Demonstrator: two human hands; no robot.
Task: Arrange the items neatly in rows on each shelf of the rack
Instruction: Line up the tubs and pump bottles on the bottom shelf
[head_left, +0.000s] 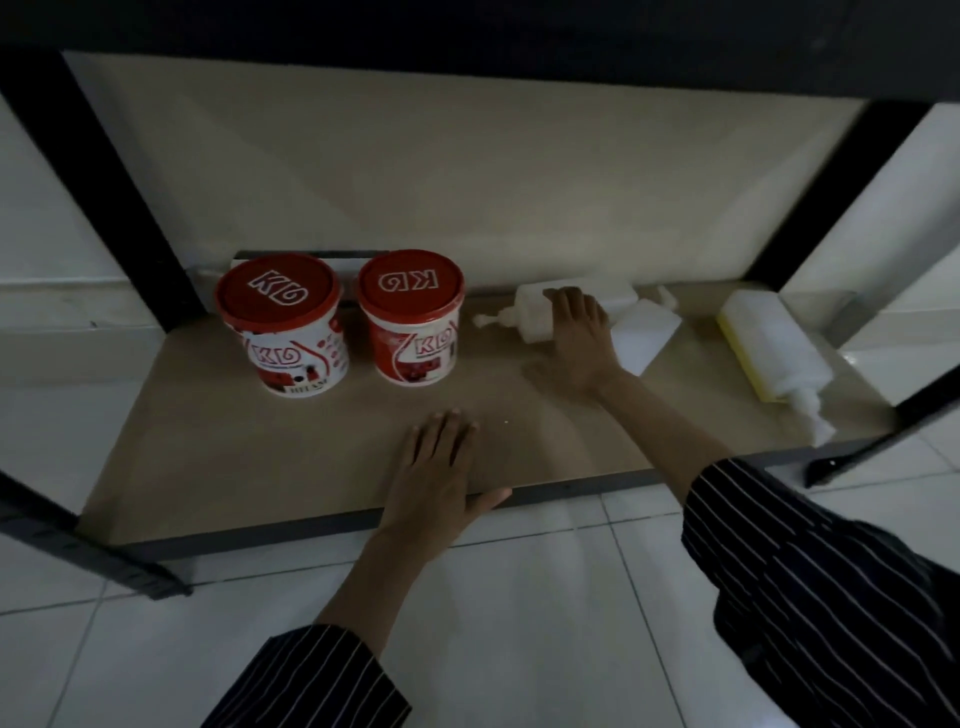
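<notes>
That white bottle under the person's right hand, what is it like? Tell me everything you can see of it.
The white bottle looks like cloudy plastic, with a pump top whose spout points left, toward the nearer red-lidded tub. It lies on its side near the back of the shelf. The right hand covers its body, fingers curled over it. A second white bottle lies close behind it; whether they touch is unclear. No label shows.
</notes>
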